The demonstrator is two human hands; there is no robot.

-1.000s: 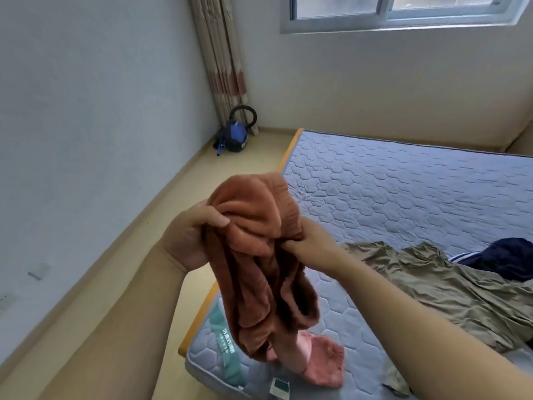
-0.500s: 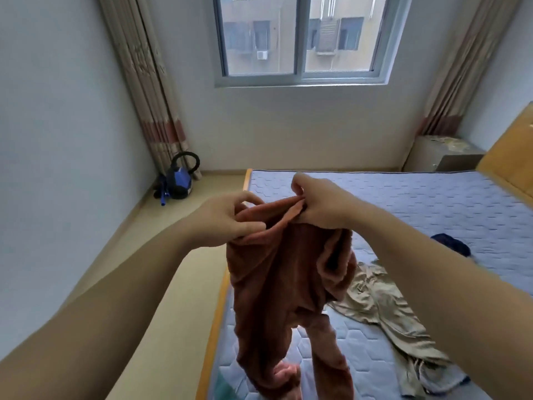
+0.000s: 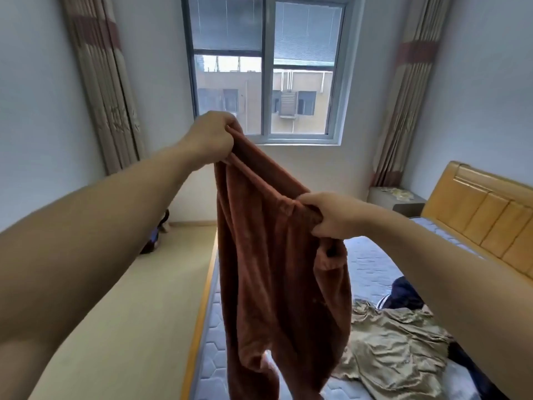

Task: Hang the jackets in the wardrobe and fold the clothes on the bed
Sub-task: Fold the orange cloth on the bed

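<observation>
step: folding half of the task, by my read. Brown fleece trousers are held up in the air by the waistband, being spread for a fold.
left grip: fingers curled tight round one end of the waistband. It is high up, in front of the window.
right grip: lower and nearer, to the right. Fingers and thumb are clamped on the other waistband end, and a bunch of cloth sags just under the fist.
trousers: hang free between both grips, waistband slanting down from left to right. The legs drop over the near left edge of the bed. The hems run out of frame, so I can't tell whether they touch the mattress.
low between the legs: a pale patch, maybe a cuff, too blurred to call.
also on bed: an olive garment lies crumpled at near right, touching a dark navy item just beyond it. Neither is folded.
progress: early. No folded stack, jacket or wardrobe is in view.
next: level the waistband and shake out the bunched right side. Then lay the trousers flat on bare mattress on the far side of the olive garment, and bring leg over leg. Both grips need to hold until the cloth is down.
risk: the fleece looks thick and limp, so any twist left in it is likely to fold lumpy.
</observation>
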